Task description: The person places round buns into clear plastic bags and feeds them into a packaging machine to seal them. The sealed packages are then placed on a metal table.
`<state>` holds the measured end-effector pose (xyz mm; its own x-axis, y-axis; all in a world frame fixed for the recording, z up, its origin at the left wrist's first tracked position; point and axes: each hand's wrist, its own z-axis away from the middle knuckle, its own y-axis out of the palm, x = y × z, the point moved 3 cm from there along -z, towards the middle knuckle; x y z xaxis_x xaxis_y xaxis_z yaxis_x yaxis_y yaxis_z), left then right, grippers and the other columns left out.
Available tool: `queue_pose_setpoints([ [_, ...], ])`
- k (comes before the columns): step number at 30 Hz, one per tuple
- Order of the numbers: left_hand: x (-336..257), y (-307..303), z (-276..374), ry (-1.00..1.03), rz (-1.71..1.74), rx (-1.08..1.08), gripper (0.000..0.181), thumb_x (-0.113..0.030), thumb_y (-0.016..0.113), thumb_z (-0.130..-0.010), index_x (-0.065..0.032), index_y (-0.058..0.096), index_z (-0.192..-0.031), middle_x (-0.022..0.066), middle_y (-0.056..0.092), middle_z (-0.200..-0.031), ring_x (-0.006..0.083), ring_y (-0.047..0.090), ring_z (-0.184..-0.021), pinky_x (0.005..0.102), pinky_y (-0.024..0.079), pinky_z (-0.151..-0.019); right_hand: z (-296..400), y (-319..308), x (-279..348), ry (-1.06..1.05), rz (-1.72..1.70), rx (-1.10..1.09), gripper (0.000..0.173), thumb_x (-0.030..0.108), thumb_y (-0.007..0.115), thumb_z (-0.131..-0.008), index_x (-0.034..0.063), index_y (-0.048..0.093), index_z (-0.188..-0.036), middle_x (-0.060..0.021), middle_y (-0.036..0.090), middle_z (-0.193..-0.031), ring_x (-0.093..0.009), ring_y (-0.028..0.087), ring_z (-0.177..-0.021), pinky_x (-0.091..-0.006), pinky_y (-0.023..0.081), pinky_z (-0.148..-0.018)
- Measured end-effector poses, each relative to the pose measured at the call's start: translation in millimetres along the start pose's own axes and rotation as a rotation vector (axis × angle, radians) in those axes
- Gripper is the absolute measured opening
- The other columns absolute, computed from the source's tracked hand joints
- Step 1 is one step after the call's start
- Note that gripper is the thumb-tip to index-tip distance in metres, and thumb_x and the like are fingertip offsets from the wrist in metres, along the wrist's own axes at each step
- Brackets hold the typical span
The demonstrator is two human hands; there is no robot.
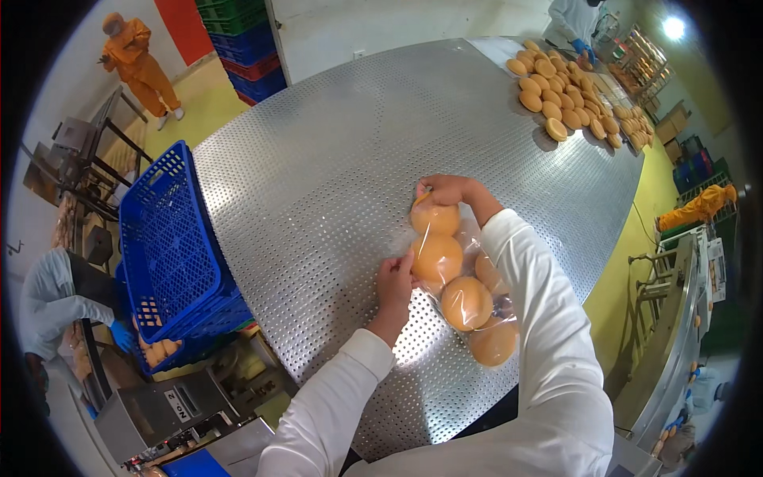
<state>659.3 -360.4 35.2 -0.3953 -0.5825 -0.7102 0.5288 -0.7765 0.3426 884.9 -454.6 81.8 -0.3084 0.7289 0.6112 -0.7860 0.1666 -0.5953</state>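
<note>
A clear plastic bag of round golden buns (467, 303) lies on the perforated metal table (334, 179) in front of me. Several buns show through the film in a column, with others beside them partly hidden by my right sleeve. At the bag's far end, my right hand (444, 189) curls over the topmost bun and grips there. My left hand (396, 286) pinches the bag's left edge beside the second bun, thumb and fingers close together.
Loose buns (560, 89) are heaped at the table's far right corner, near a co-worker in blue gloves (581, 47). Stacked blue plastic crates (173, 238) adjoin the table's left edge, with another co-worker beyond. Machines stand at lower left, a conveyor (661, 352) at right.
</note>
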Motion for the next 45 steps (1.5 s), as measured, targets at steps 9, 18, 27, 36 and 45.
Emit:
queue_pose_setpoints([
  [9, -7.2, 26.6, -14.5, 0.230, -0.104, -0.011, 0.019, -0.017, 0.059, -0.092, 0.0005, 0.055, -0.088, 0.0090, 0.064, -0.085, 0.0153, 0.060, -0.070, 0.0300, 0.048, -0.065, 30.6, -10.1, 13.7, -0.095, 0.131, 0.199, 0.043, 0.050, 0.060, -0.087, 0.0083, 0.067, -0.093, -0.0044, 0.067, -0.089, -0.017, 0.059, -0.083, -0.0325, 0.046, -0.077],
  [18, -5.9, 6.0, 5.9, 0.315, 0.007, -0.080, 0.016, -0.011, 0.052, -0.095, 0.0042, 0.050, -0.090, 0.0157, 0.064, -0.088, 0.0216, 0.066, -0.077, 0.0322, 0.055, -0.068, 81.9, -10.5, 32.8, -0.171, 0.602, 0.089, 0.044, 0.051, 0.058, -0.084, 0.0101, 0.073, -0.090, -0.0098, 0.070, -0.090, -0.031, 0.065, -0.086, -0.0381, 0.049, -0.076],
  [27, 26.0, -105.1, 133.3, 0.128, 0.272, -0.138, 0.014, -0.015, 0.059, -0.089, -0.0031, 0.053, -0.094, 0.0142, 0.065, -0.088, 0.0226, 0.063, -0.073, 0.0341, 0.053, -0.063, 43.2, 116.7, 91.7, -0.569, 0.666, 0.055, 0.018, 0.023, 0.062, -0.072, 0.0061, 0.068, -0.075, -0.0194, 0.065, -0.076, -0.040, 0.061, -0.071, -0.0475, 0.049, -0.064],
  [36, 76.8, -260.3, 183.2, 0.266, 0.256, -0.340, 0.009, -0.008, 0.058, -0.092, -0.0053, 0.050, -0.089, 0.0057, 0.057, -0.078, 0.0169, 0.058, -0.067, 0.0335, 0.051, -0.061, 96.5, 277.6, 132.0, -0.417, 0.058, -0.904, 0.018, 0.025, 0.073, -0.070, 0.0102, 0.067, -0.078, -0.0083, 0.067, -0.080, -0.029, 0.063, -0.084, -0.0402, 0.046, -0.082],
  [45, 98.8, -292.6, 179.1, 0.355, 0.321, -0.311, 0.010, -0.009, 0.056, -0.088, -0.0022, 0.051, -0.083, 0.0084, 0.057, -0.074, 0.0198, 0.058, -0.068, 0.0343, 0.050, -0.063, 106.8, 338.5, 110.0, -0.065, -0.270, -0.884, 0.026, 0.028, 0.067, -0.080, 0.0017, 0.062, -0.082, -0.0151, 0.066, -0.077, -0.026, 0.064, -0.073, -0.0395, 0.051, -0.070],
])
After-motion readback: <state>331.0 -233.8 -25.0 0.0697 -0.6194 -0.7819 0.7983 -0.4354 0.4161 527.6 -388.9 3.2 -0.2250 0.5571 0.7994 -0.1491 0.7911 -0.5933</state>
